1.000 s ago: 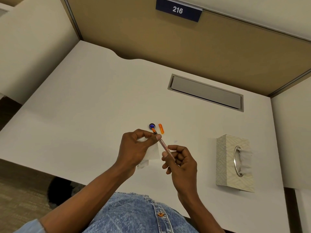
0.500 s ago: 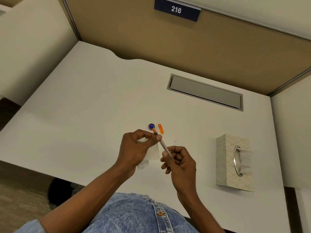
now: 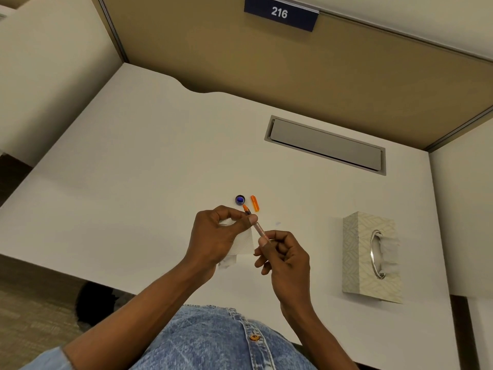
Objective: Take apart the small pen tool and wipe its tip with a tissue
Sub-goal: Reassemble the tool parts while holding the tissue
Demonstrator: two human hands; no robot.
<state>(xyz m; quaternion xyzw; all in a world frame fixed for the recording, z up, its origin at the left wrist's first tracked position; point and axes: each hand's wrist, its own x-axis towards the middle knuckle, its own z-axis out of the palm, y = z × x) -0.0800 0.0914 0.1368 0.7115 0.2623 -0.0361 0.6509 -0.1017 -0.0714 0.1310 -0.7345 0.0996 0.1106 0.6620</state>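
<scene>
Almost nothing is being altered since the earlier frames. A crumpled white tissue (image 3: 241,243) is being pinched around the slim pen tool (image 3: 258,227) by the left hand (image 3: 216,236), its orange tip beside a round blue cap (image 3: 240,199) and orange sleeve (image 3: 254,203) on the smooth bench (image 3: 133,169); the pen's lower end is being gripped by the right hand (image 3: 282,260).

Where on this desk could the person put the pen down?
The white desk is bare across its left half, and between the grey cable hatch and the patterned tissue box. It is crowded by the small blue round cap and orange cap.
</scene>
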